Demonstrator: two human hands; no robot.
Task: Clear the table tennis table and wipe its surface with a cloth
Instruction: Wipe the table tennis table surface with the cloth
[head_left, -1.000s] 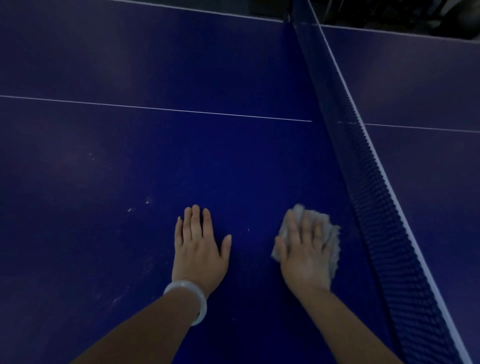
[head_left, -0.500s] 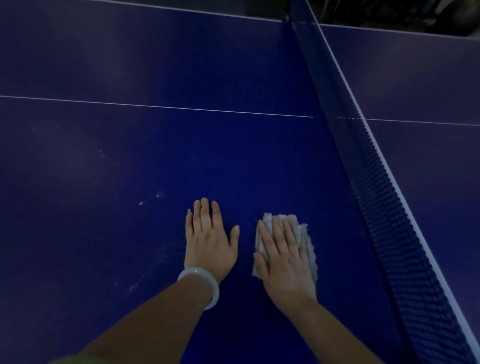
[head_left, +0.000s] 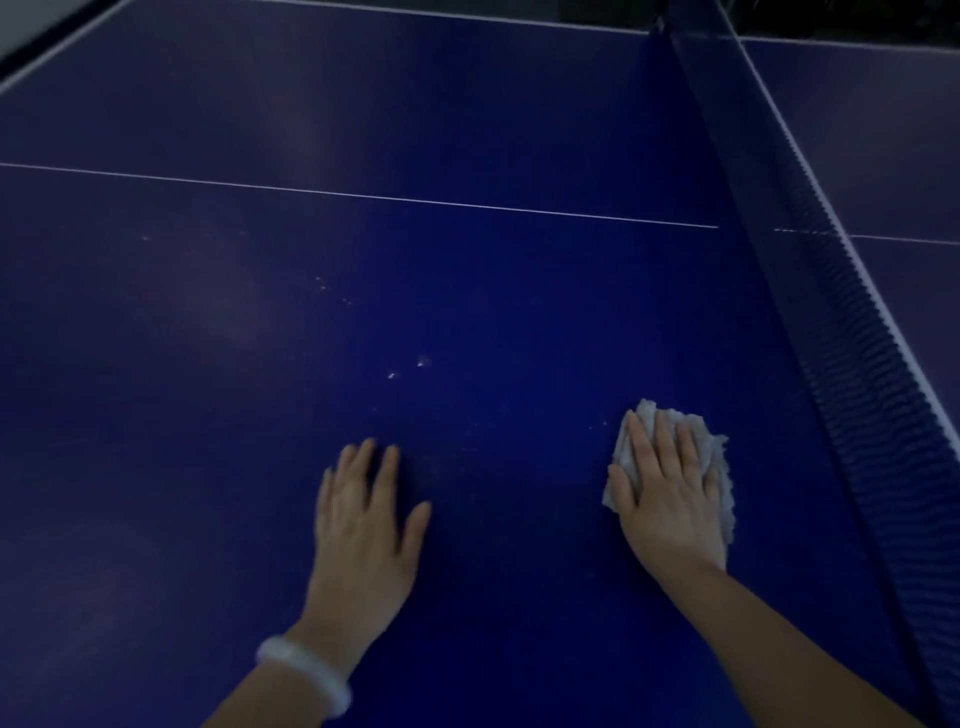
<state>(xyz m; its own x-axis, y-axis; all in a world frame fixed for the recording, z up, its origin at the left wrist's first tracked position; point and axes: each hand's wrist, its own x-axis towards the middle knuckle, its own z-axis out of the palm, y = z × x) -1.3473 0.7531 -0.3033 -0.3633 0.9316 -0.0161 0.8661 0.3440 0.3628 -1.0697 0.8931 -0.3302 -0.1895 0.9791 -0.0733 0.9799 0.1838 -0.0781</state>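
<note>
The dark blue table tennis table (head_left: 467, 291) fills the view. My right hand (head_left: 670, 493) lies flat with straight fingers on a crumpled white cloth (head_left: 714, 457) and presses it onto the surface, close to the net. My left hand (head_left: 363, 535) rests flat on the bare table, fingers spread, about a hand's width to the left of the cloth. A white bangle (head_left: 306, 675) sits on my left wrist. Small pale specks (head_left: 405, 369) mark the surface ahead of my left hand.
The blue net (head_left: 841, 332) with its white top band runs diagonally along the right side. A thin white centre line (head_left: 363, 195) crosses the table ahead. The table's far edge and left corner show at the top left.
My right hand has slid the cloth to the right, back toward the net, so the gap between my hands has widened. The view has shifted left.
</note>
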